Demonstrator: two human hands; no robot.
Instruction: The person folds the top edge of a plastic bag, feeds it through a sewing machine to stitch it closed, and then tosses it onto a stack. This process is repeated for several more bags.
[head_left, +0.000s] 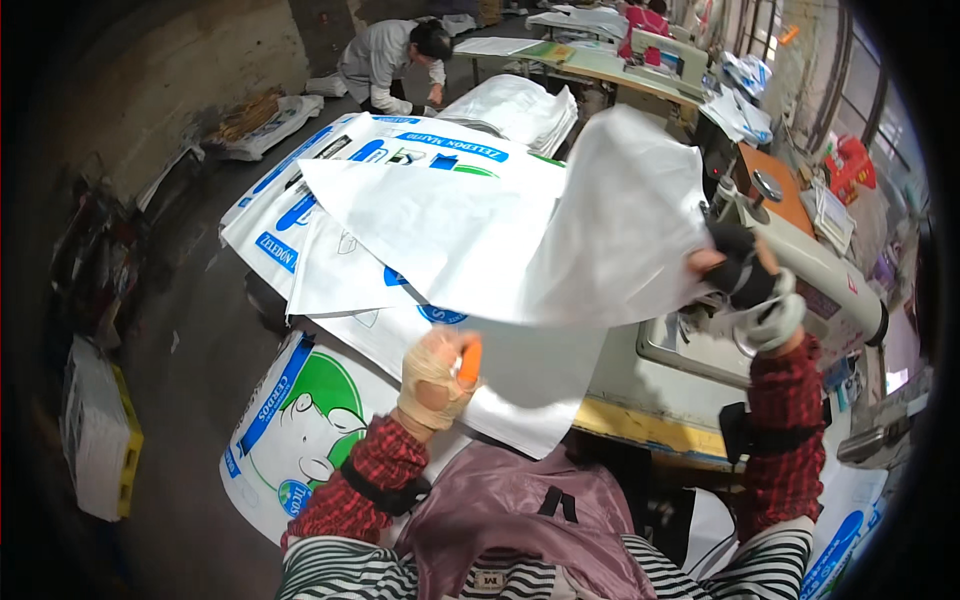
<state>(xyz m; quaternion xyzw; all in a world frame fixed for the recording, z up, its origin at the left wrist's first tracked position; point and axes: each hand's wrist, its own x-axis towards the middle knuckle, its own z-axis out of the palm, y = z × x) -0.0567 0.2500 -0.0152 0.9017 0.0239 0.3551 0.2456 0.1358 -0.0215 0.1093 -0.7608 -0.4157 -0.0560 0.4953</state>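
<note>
My right hand (735,268), partly in a black covering, grips the right end of a white sack (625,220). That sack is lifted and curved, blurred at its top, and its left part lies across a stack of printed sacks (300,205) with blue and green markings. Near the front edge of the stack is my left hand (437,380), in a beige wrap, its fingers curled. Something small and orange (468,362) shows at its fingertips; its kind cannot be made out. Beside the right hand stands a sewing machine (800,265).
A printed sack with a green pig picture (320,425) hangs at the lower left. Behind lies a white pile (515,110), with a person (390,65) bending beside it. A yellow-edged worktable (650,425) runs at right. A white stack with yellow edging (100,430) stands at far left.
</note>
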